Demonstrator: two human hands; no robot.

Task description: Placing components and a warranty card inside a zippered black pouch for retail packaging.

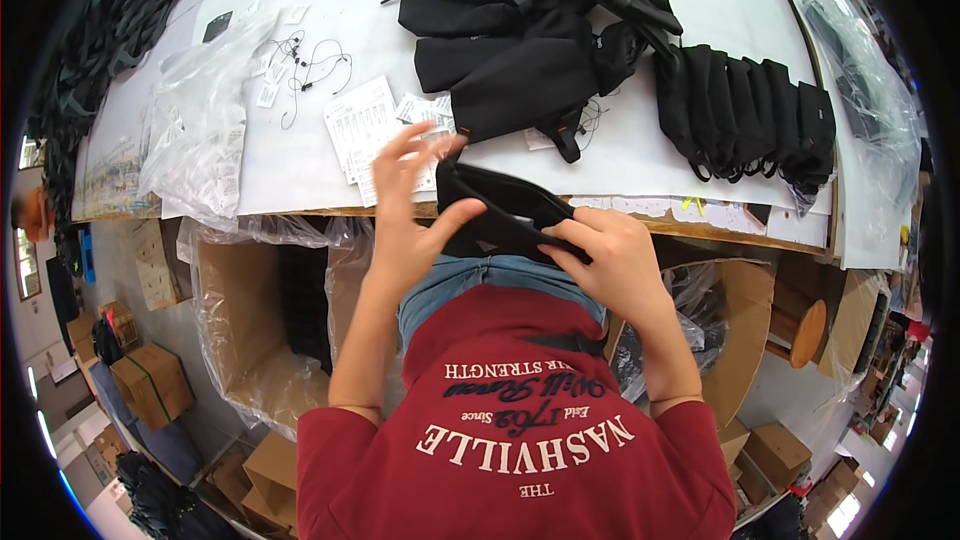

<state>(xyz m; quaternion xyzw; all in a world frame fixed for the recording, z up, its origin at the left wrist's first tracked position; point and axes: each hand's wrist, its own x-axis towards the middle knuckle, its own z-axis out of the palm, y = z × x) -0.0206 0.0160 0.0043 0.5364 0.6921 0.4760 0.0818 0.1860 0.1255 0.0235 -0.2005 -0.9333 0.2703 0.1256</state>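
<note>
While the left hand (408, 202) is open with fingers spread, its thumb presses the flat black fabric pouch (500, 210), which is held over the edge of the white table (300, 155). The right hand (612, 258) grips the pouch's right end. Further right on the table stands a row of black pouches (745, 115).

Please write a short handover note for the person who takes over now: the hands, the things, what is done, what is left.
Left hand: open, fingers spread, thumb touching the black pouch.
Right hand: gripping the pouch's right end, held over the table edge.
Done, seemingly: a row of black pouches standing at right.
Left, seemingly: the loose pile of pouches at centre; paper tags lie beside it.
</note>
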